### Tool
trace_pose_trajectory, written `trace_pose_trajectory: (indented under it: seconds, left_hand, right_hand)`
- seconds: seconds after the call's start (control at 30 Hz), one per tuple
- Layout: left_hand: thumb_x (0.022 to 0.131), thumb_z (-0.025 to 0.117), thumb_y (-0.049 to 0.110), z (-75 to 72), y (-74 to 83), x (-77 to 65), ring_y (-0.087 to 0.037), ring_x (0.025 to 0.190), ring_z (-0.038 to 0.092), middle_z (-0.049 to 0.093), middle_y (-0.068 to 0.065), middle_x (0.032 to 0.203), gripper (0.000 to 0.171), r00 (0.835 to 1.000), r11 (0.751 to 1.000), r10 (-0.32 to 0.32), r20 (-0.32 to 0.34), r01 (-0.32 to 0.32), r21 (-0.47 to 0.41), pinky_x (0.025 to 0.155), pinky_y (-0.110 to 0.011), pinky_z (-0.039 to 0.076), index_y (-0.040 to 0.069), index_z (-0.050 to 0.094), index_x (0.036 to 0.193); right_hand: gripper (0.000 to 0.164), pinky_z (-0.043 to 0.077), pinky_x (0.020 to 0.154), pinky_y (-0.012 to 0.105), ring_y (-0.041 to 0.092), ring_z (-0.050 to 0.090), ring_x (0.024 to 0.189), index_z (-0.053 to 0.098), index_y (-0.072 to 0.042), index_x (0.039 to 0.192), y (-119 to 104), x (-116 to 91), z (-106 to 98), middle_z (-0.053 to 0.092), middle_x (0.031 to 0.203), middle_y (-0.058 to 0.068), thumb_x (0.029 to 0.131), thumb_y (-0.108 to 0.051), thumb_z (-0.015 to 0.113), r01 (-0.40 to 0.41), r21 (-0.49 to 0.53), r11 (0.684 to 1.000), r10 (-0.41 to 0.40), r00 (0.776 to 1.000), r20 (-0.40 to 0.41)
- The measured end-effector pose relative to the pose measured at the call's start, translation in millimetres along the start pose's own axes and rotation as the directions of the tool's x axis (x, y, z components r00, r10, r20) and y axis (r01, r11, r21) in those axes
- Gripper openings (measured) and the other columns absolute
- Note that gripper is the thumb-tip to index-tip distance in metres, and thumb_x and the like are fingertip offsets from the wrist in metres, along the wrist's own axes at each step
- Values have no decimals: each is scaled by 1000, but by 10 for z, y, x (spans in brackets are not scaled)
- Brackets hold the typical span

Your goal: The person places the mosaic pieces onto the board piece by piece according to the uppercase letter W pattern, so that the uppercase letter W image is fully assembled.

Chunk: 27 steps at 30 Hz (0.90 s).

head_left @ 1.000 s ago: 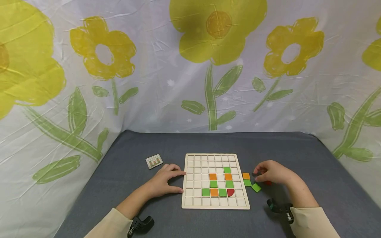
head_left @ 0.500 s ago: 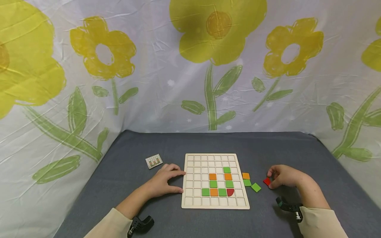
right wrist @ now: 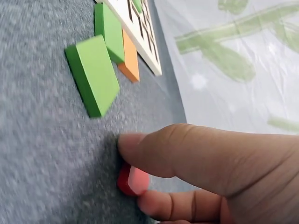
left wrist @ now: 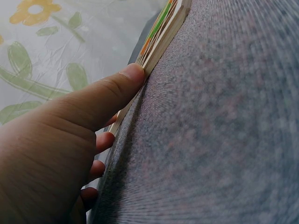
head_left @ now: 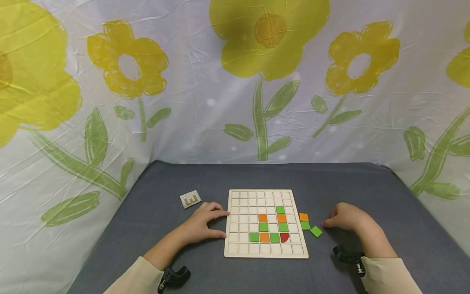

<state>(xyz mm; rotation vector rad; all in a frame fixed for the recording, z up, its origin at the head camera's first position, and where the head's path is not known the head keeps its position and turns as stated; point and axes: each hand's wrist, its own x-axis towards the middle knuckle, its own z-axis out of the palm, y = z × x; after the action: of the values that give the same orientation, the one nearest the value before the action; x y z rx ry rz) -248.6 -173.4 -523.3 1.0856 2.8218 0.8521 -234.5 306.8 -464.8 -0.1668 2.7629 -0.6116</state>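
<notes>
A pale wooden grid board (head_left: 233, 228) lies on the table with green and orange squares and one red rounded tile (head_left: 284, 237) in its cells. My left hand (head_left: 201, 225) rests at the board's left edge, thumb and forefinger touching it; the left wrist view shows the thumb (left wrist: 112, 91) against the wooden side. Right of the board, my right hand (head_left: 348, 217) pinches a red tile (right wrist: 135, 181) between thumb and finger, low over the cloth. That tile is hidden in the head view, and its full outline is covered by the fingers.
Beside the board's right edge lie an orange tile (head_left: 303, 217), a green tile (head_left: 305, 226) and another green tile (head_left: 316, 231) set askew. A small pattern card (head_left: 190, 199) is beyond the left hand. Behind the dark tablecloth (head_left: 183, 175) hangs a flowered curtain (head_left: 191, 102).
The right hand has moved right from near the loose tiles, then slightly back left, and the red tile has gone out of sight beneath it. The left hand and board stay put.
</notes>
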Motion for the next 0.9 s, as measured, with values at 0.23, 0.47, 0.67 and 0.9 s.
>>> trace_pose_trajectory:
  seconds: [0.23,0.47,0.67,0.9]
  left_hand:
    - [84,80,56,-10,17,2,-14,109,43,54,8,128,66,1000,1000,-10,11,10,-2,96,-43,41,22,66,139]
    - [84,79,57,-17,26,4,-13,109,43,54,8,128,66,1000,1000,-15,18,15,-1,95,-43,41,22,66,139]
    - [84,80,56,-25,28,2,-14,109,43,54,7,128,67,1000,1000,-12,20,12,4,95,-43,41,22,66,139]
    - [84,80,55,-27,35,-1,-14,109,42,54,7,129,66,1000,1000,-17,22,17,-11,95,-44,41,21,66,139]
  right_hand:
    - [57,19,51,28,8,22,51,39,-22,51,-148,-50,4,25,55,-9,87,-45,76,-105,-104,989,102,994,-27]
    - [52,19,52,29,9,21,52,38,-22,52,-210,-71,-1,24,56,-9,87,-40,73,-127,-112,986,122,991,-48]
    - [39,27,53,31,11,30,54,55,-16,54,-149,-56,-83,35,57,-8,89,-25,71,-55,-49,997,53,998,-41]
    - [32,28,52,30,10,30,53,61,-14,56,-51,-82,-171,35,56,-9,85,-18,73,5,-14,1000,-6,997,-72]
